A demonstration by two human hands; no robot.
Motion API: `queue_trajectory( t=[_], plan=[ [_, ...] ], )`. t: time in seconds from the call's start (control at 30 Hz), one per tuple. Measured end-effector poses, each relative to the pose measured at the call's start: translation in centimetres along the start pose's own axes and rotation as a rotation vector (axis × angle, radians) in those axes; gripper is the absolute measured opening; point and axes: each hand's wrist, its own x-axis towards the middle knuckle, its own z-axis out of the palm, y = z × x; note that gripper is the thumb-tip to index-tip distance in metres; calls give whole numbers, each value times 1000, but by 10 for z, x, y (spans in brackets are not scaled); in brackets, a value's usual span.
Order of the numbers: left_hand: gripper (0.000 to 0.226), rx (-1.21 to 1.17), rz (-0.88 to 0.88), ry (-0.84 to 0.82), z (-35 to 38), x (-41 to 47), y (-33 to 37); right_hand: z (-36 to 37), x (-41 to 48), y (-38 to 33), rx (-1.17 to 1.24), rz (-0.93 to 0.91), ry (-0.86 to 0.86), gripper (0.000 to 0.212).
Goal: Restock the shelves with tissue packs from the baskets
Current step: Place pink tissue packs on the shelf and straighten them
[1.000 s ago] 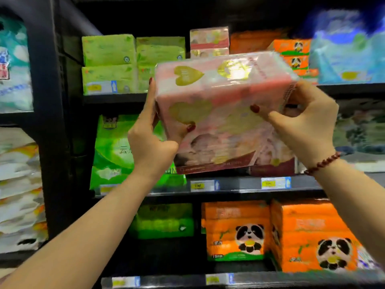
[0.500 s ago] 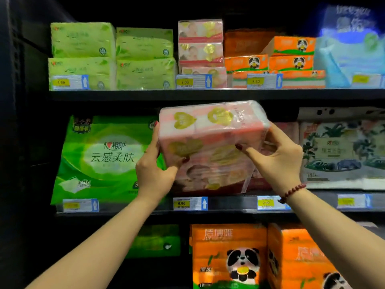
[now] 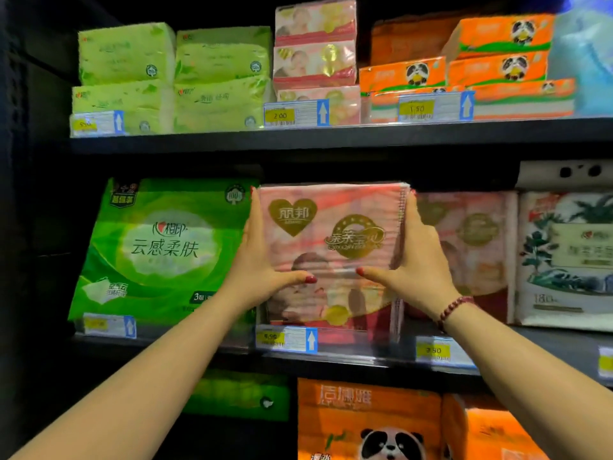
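A pink tissue pack (image 3: 331, 234) with gold heart and round logos stands upright on the middle shelf (image 3: 365, 358), its front facing me. My left hand (image 3: 255, 260) lies flat against its left side with straight fingers, thumb across the front. My right hand (image 3: 414, 260), with a bead bracelet on the wrist, mirrors it on the right side. A matching pink pack (image 3: 471, 247) stands just to the right, set slightly further back.
A large green pack (image 3: 159, 247) stands left of the pink one and a white leaf-print pack (image 3: 564, 260) at far right. The top shelf (image 3: 331, 137) carries green, pink and orange panda packs. Orange panda packs (image 3: 368, 423) fill the shelf below. No basket is in view.
The pink pack came down from in front of the top shelf and turned upright into the middle shelf. My hands shifted from gripping its lower corners to lying flat on its sides.
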Motion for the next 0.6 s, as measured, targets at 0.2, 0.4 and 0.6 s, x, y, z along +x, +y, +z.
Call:
queue_trajectory(
  t=[0.2, 0.4, 0.6],
  plan=[
    [155, 303, 43, -320, 2, 6, -13, 12, 3, 17, -13, -34, -204, 153],
    [161, 476, -22, -350, 13, 15, -18, 21, 1, 28, -122, -23, -340, 155],
    [140, 542, -88, -334, 28, 26, -26, 28, 10, 29, -323, 32, -395, 123]
  ],
)
